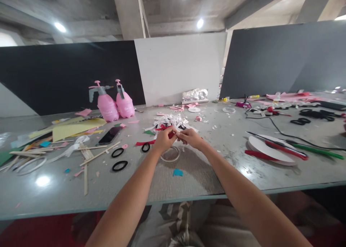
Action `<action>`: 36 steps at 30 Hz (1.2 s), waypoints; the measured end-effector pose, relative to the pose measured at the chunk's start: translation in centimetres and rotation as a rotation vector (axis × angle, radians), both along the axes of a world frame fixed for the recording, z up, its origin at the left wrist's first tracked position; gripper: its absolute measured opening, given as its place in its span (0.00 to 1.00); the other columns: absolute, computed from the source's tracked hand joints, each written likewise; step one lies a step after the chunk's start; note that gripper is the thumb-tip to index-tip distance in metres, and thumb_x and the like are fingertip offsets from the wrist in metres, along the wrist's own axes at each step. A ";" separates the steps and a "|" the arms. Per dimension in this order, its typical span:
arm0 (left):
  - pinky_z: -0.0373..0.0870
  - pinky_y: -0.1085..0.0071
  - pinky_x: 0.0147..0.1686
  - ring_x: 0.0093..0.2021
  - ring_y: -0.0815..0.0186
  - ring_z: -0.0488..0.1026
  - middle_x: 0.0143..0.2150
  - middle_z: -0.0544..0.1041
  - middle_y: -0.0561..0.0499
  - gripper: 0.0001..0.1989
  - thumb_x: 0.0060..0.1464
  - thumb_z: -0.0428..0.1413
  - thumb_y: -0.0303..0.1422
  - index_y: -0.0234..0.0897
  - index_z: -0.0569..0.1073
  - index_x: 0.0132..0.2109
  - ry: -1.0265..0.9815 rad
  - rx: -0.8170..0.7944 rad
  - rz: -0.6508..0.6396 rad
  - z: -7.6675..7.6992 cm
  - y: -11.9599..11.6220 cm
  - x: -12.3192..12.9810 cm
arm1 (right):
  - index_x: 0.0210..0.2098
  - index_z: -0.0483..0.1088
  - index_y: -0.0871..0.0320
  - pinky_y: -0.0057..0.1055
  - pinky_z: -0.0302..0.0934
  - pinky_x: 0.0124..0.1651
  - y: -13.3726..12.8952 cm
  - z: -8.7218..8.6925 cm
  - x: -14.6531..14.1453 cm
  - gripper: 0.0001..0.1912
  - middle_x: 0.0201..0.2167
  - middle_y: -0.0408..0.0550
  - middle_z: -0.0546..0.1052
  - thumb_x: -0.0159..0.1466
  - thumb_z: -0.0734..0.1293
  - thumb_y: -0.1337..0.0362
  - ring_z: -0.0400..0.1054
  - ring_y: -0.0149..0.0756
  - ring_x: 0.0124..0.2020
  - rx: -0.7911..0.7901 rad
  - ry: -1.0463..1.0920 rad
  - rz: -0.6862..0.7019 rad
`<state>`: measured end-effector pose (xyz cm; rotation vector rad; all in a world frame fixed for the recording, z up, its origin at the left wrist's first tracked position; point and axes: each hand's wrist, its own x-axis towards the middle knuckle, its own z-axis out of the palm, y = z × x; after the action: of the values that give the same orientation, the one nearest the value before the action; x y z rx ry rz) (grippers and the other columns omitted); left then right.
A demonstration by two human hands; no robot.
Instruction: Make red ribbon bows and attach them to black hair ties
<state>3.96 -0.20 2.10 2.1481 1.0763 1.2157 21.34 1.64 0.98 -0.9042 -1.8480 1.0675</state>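
My left hand [164, 139] and my right hand [190, 137] meet over the middle of the table, fingers pinched together. A red ribbon [146, 143] shows between the left fingers and sticks out to the left. The right fingertips press at the same spot; the exact grip is partly hidden. Just beneath my hands lies a pale ring [170, 161], like a roll of clear tape or a bangle. Behind them is a heap of white paper strips [177, 120]. Beside the left wrist sits a black ring [145, 147], and a blue scrap [177, 172] lies nearer me.
Two pink spray bottles [107, 108] stand at the back left, with a phone [110, 136], wooden sticks [85, 178] and yellow paper [78, 128] nearby. At right are a white ribbon roll [266, 151], a green-handled tool [319, 150] and a black cable [281, 131]. Foil [195, 95] leans behind.
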 end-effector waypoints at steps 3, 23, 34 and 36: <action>0.56 0.73 0.27 0.25 0.71 0.62 0.24 0.68 0.55 0.14 0.55 0.56 0.42 0.36 0.69 0.30 -0.131 -0.063 -0.012 -0.2 0.6 -0.1 | 0.20 0.69 0.59 0.26 0.47 0.20 -0.3 0.3 0.3 0.23 0.10 0.38 0.61 0.58 0.67 0.46 0.54 0.25 0.14 -0.133 0.145 0.000; 0.56 0.75 0.19 0.18 0.75 0.57 0.19 0.58 0.59 0.19 0.49 0.62 0.36 0.37 0.59 0.24 -1.122 -0.699 -0.345 0.8 0.9 -0.2 | 0.26 0.68 0.56 0.21 0.60 0.23 -0.8 1.9 1.9 0.08 0.34 0.44 0.75 0.57 0.68 0.59 0.68 0.31 0.34 -0.403 0.981 0.101; 0.71 0.62 0.46 0.39 0.63 0.76 0.29 0.76 0.50 0.12 0.59 0.52 0.36 0.36 0.71 0.30 -1.525 -0.752 -0.317 1.5 0.1 -0.1 | 0.26 0.67 0.59 0.17 0.38 0.12 -1.5 2.1 1.0 0.13 0.24 0.39 0.69 0.58 0.69 0.56 0.41 0.19 0.14 -0.521 0.938 0.215; 0.71 0.62 0.48 0.34 0.66 0.75 0.24 0.71 0.53 0.15 0.60 0.52 0.37 0.36 0.67 0.26 -1.520 -0.722 -0.382 1.6 -0.1 -0.1 | 0.26 0.66 0.60 0.18 0.36 0.12 -1.5 1.8 0.5 0.15 0.23 0.38 0.67 0.59 0.69 0.55 0.39 0.19 0.14 -0.529 0.857 0.208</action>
<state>3.84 -0.28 3.71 0.4542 0.2504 1.4225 21.88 0.10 2.76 -0.4005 -0.9625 1.7742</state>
